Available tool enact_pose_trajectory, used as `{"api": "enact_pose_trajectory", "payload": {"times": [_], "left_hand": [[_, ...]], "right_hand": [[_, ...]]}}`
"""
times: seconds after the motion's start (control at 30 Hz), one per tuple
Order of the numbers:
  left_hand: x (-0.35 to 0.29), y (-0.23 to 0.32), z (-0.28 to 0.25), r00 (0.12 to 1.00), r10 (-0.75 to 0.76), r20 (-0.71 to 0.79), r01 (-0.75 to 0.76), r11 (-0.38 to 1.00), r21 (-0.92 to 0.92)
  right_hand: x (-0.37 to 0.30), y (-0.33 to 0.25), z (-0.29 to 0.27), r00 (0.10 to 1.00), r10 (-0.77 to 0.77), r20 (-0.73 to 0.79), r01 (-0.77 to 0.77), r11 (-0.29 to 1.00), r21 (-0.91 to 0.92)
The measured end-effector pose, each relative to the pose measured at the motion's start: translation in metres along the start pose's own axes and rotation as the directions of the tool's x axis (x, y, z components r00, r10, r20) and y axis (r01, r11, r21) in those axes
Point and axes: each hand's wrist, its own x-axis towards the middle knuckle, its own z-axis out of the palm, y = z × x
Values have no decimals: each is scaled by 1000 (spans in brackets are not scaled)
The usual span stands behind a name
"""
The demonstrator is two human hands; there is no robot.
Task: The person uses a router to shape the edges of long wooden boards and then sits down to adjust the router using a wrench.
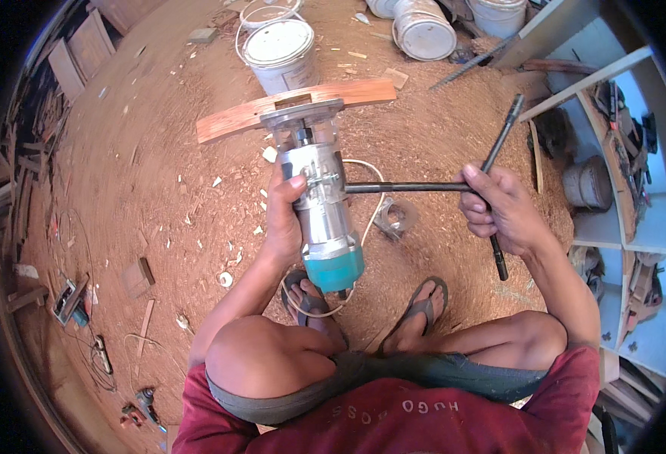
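Observation:
My left hand is wrapped round the silver body of a trim router with a teal end cap. The router is tilted with its base away from me. A reddish wooden strip lies across that base, with a notch near its middle. In my right hand is a black three-armed wrench, gripped where its arms meet. One arm points left, and its tip reaches the router's side beside the clamp screw. Whether the tip sits on a nut there, I cannot tell. A pale cord curves behind the router.
Wood shavings and offcuts cover the floor. White buckets stand at the far side, one tipped over. A pale shelf unit lines the right. Power tools and a drill lie at left. A clear ring-shaped part rests beyond my feet.

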Motion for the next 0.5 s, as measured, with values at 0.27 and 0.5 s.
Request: {"api": "enact_pose_trajectory", "payload": {"times": [0.27,0.5], "left_hand": [[-6,4,7,998,22,59,-25,999,47],[-5,0,1,994,15,104,-26,994,110]], "right_hand": [[0,3,-6,990,124,63,-130,987,97],[0,9,-14,956,250,154,-280,933,225]]}}
